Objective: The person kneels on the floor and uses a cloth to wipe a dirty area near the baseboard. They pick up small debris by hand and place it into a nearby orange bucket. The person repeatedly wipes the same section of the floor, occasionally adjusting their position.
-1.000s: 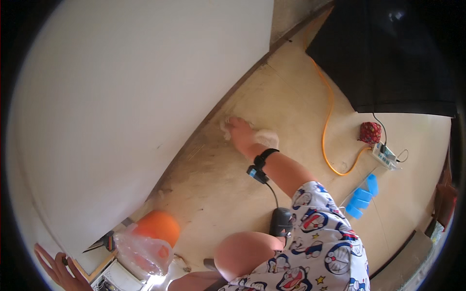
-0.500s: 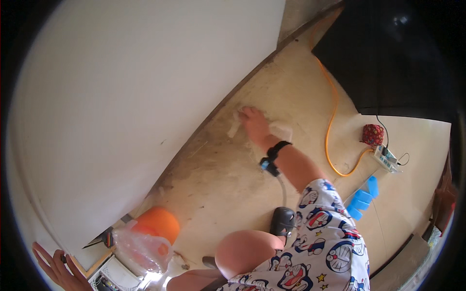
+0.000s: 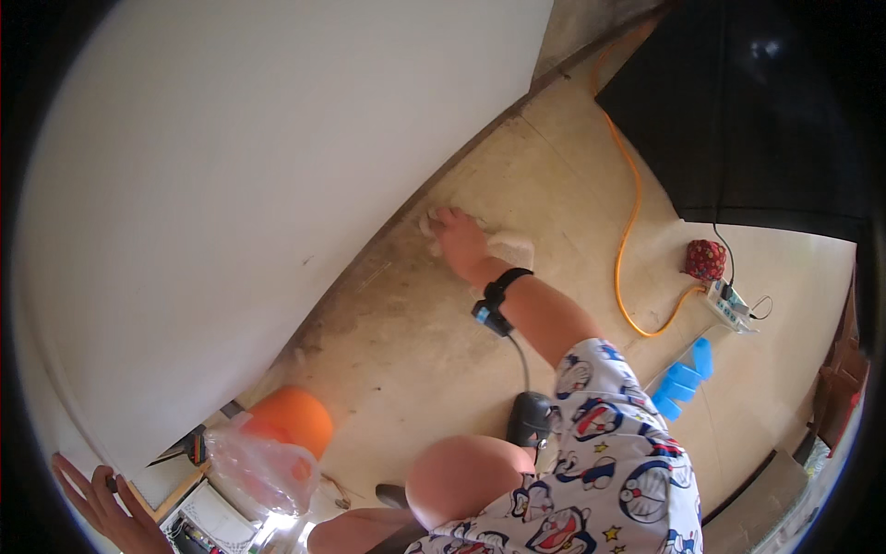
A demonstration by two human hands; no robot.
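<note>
My right hand (image 3: 459, 242) presses a crumpled whitish cloth or paper wipe (image 3: 513, 247) onto the stained beige floor (image 3: 415, 369), close to the foot of the white wall panel (image 3: 212, 185). The wipe shows on both sides of the hand; the part under the palm is hidden. A black strap with a small device (image 3: 493, 314) sits on that wrist. At the lower left my left hand (image 3: 111, 503) has its fingers apart, beside the panel's near edge, with nothing visible in it. Whether it touches the panel I cannot tell.
An orange bucket-like object (image 3: 297, 420), a clear plastic bag (image 3: 263, 466) and a white tray of small items (image 3: 217, 517) stand near my legs. An orange cable (image 3: 626, 245) runs to a power strip (image 3: 729, 307). Right of me lie a red patterned pouch (image 3: 706, 259) and blue curled strip (image 3: 681, 380).
My right hand has moved a little left with the wipe, closer to the wall. The view has shifted slightly. My left hand stays at the lower left, fingers apart.
</note>
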